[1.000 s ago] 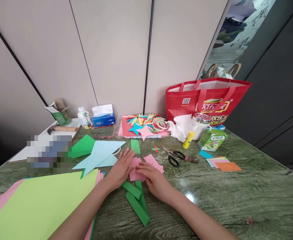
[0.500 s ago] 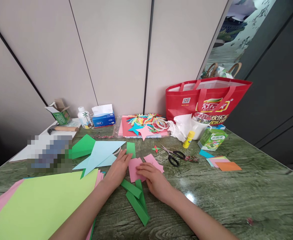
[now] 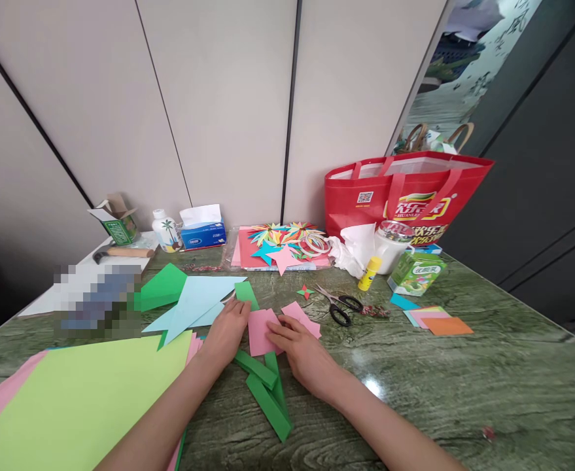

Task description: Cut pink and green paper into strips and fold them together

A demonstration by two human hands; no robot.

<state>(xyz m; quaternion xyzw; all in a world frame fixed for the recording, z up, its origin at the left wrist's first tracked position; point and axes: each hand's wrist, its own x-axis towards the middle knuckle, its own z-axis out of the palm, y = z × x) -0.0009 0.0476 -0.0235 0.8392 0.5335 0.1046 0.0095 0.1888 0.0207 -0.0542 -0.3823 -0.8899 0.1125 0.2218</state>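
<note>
My left hand (image 3: 228, 329) has its fingers bent and pressed together over the lower end of a green paper strip (image 3: 246, 294). Just right of it lies a pink paper square (image 3: 259, 332). My right hand (image 3: 304, 347) rests on that square's right side with the fingers stretched out, covering part of it. More pink paper (image 3: 301, 315) shows beyond the right fingers. Several folded green strips (image 3: 270, 405) overlap on the table below the hands. Left of my left hand lie light blue paper pieces (image 3: 196, 297).
Large light green sheets (image 3: 86, 399) lie front left. Black-handled scissors (image 3: 340, 307), a yellow glue stick (image 3: 369, 273) and a green carton (image 3: 416, 273) are on the right. Behind stand a red bag (image 3: 360, 212), folded paper stars (image 3: 282, 260) and a tissue box (image 3: 203, 235).
My left hand has shifted slightly left, and the green strip beside it now leans left. The pink square has moved a little left. My right hand stays nearly in place.
</note>
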